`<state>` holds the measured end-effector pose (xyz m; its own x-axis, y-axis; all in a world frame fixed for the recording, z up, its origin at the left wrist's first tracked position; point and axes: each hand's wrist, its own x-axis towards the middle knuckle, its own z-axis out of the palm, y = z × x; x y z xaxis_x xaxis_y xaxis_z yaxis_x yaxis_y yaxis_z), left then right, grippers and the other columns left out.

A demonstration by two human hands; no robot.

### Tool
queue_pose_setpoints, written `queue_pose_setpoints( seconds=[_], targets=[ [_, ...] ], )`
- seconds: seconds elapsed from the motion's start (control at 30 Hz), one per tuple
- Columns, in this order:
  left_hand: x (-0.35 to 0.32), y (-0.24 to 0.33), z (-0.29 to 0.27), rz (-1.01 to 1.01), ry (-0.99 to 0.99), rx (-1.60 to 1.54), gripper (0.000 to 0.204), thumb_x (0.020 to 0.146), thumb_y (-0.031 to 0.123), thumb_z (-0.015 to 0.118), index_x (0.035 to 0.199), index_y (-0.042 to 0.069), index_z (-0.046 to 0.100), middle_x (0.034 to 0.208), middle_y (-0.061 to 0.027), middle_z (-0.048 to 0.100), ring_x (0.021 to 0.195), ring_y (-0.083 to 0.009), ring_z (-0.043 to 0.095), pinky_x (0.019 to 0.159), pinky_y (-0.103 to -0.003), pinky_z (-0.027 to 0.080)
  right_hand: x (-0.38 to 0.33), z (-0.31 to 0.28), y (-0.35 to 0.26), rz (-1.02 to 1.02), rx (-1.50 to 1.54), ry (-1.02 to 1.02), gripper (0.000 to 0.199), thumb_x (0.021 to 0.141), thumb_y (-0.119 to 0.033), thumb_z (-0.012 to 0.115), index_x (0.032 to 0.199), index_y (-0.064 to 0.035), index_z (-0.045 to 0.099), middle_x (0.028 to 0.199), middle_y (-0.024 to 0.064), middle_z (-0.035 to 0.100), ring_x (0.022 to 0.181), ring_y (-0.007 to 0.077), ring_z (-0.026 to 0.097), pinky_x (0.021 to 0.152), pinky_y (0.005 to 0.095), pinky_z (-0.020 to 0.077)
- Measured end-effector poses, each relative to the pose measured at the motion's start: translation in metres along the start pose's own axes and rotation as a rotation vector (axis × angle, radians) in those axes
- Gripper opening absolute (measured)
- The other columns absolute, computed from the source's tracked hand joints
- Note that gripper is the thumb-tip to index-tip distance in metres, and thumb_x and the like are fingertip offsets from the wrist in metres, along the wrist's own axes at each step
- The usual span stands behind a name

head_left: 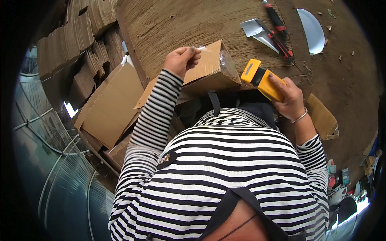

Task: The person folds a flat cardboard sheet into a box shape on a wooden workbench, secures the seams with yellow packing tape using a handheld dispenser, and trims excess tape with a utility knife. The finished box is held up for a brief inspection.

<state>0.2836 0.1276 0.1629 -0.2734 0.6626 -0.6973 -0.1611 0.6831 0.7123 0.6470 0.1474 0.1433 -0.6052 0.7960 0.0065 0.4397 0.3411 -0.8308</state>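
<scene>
A cardboard box (203, 76) lies against my front, clear plastic (227, 66) showing at its right end. My left hand (181, 61) is closed in a pinch over the box's left part. Something clear and shiny shows at its fingertips, too small to make out. In my right hand (291, 99) is a yellow hand tool (265, 85) with a black band across its middle. My fingers wrap around its body, and its front end points up and left, just right of the box and apart from it.
Red-and-black-handled tools (277, 44) lie beyond the box on a wooden board (177, 24), near a white sheet piece (252, 28) and a white disc (313, 32). Flattened cardboard (110, 106) and stacked cartons (66, 46) stand left. A cardboard piece (321, 116) sits by my right wrist.
</scene>
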Motion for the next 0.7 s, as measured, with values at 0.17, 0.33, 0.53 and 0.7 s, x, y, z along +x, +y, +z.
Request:
queue_pose_setpoints(
  seconds=[0.17, 0.33, 0.53, 0.7],
  targets=[
    [0.057, -0.009, 0.017, -0.03, 0.242, 0.143, 0.027, 0.085, 0.024, 0.072, 0.084, -0.002, 0.065, 0.066, -0.0034, 0.061, 0.052, -0.0094, 0.051, 0.046, -0.024, 0.042, 0.036, 0.019, 0.042, 0.13, 0.083, -0.092, 0.07, 0.065, -0.001, 0.069, 0.13, -0.0234, 0.055, 0.084, 0.0095, 0.057, 0.077, 0.0257, 0.059, 0.073, 0.0328, 0.05],
    [0.088, -0.031, 0.002, -0.095, 0.327, 0.426, 0.022, 0.081, 0.022, 0.075, 0.077, 0.001, 0.068, 0.066, -0.0041, 0.066, 0.052, -0.0081, 0.054, 0.049, -0.023, 0.045, 0.054, 0.057, 0.088, 0.22, 0.405, -0.201, 0.066, 0.069, -0.001, 0.066, 0.131, -0.0196, 0.054, 0.115, 0.0121, 0.062, 0.099, 0.0242, 0.061, 0.091, 0.031, 0.047],
    [0.07, -0.05, -0.001, -0.255, 0.259, 1.113, 0.059, 0.07, 0.056, 0.073, 0.093, 0.002, 0.071, 0.095, -0.0165, 0.069, 0.094, -0.0228, 0.065, 0.088, -0.032, 0.048, 0.051, 0.074, 0.101, 0.372, 0.64, -0.335, 0.069, 0.068, 0.002, 0.063, 0.134, -0.0148, 0.052, 0.129, 0.0106, 0.057, 0.112, 0.0164, 0.056, 0.097, 0.0244, 0.0403],
    [0.045, -0.043, -0.01, -0.029, 0.035, 1.029, 0.067, 0.087, 0.027, 0.067, 0.142, 0.006, 0.035, 0.136, -0.0183, 0.048, 0.129, -0.027, 0.044, 0.107, -0.036, 0.035, 0.048, 0.084, 0.105, 0.371, 0.7, -0.335, 0.068, 0.069, 0.001, 0.063, 0.134, -0.0135, 0.052, 0.129, 0.01, 0.058, 0.112, 0.0154, 0.056, 0.097, 0.0241, 0.0406]
  ],
)
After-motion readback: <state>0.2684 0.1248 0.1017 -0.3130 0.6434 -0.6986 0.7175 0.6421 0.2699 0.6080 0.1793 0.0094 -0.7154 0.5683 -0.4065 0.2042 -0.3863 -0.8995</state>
